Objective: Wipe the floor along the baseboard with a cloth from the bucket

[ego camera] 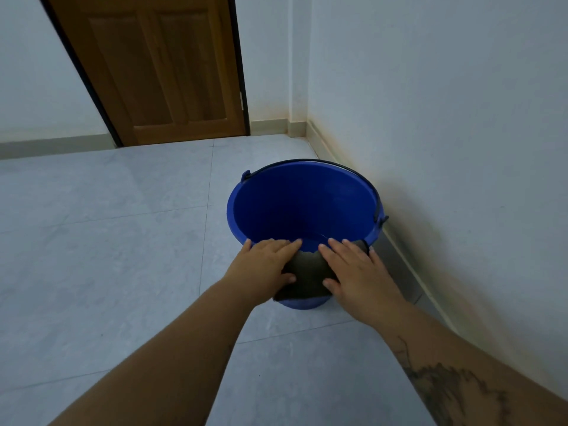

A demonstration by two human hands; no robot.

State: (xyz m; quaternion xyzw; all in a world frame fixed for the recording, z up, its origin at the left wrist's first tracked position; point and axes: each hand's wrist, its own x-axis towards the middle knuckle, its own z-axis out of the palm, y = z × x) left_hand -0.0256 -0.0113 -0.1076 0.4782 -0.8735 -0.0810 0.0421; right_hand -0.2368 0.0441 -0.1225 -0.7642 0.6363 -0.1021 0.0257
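A blue bucket [304, 204] with a black wire handle stands on the tiled floor close to the right wall's baseboard [396, 256]. A dark grey-green cloth [304, 273] hangs draped over the bucket's near rim, down its outer side. My left hand [264, 262] lies flat on the cloth's left part, thumb on its lower edge. My right hand [353, 269] lies on its right part, fingers spread over the rim. Both hands press on the cloth; whether they pinch it is hard to tell. The bucket's inside looks bare.
A wooden door [153, 72] stands shut in the far wall. A pale baseboard [52, 146] runs along that wall into the corner. Grey floor tiles [107, 241] spread to the left of the bucket. The right wall [461, 118] is close.
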